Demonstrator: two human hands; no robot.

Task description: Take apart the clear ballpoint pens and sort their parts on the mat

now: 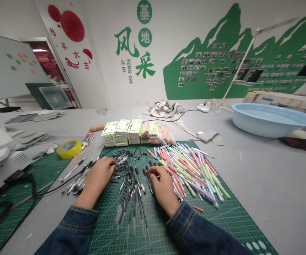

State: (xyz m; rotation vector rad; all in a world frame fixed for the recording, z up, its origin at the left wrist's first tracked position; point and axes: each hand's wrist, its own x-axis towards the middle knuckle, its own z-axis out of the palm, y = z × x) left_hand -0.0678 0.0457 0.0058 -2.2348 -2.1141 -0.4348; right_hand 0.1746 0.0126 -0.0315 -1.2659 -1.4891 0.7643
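My left hand (97, 179) lies palm down on the green cutting mat (222, 216), its fingertips in a heap of black pen refills and small pen parts (128, 180). My right hand (165, 186) rests to the right of that heap, fingers curled around a black refill near its thumb. A spread of pink, green and purple pen barrels (192, 170) lies just right of the right hand. Stacks of small green and pink boxes (131, 131) stand at the far edge of the mat.
A yellow tape roll (68, 148) sits at left near grey cloth pieces (33, 138). A light blue basin (271, 120) stands at the far right. Black cables and a white device (6, 166) crowd the left edge. One pink cap (197, 208) lies loose on the mat.
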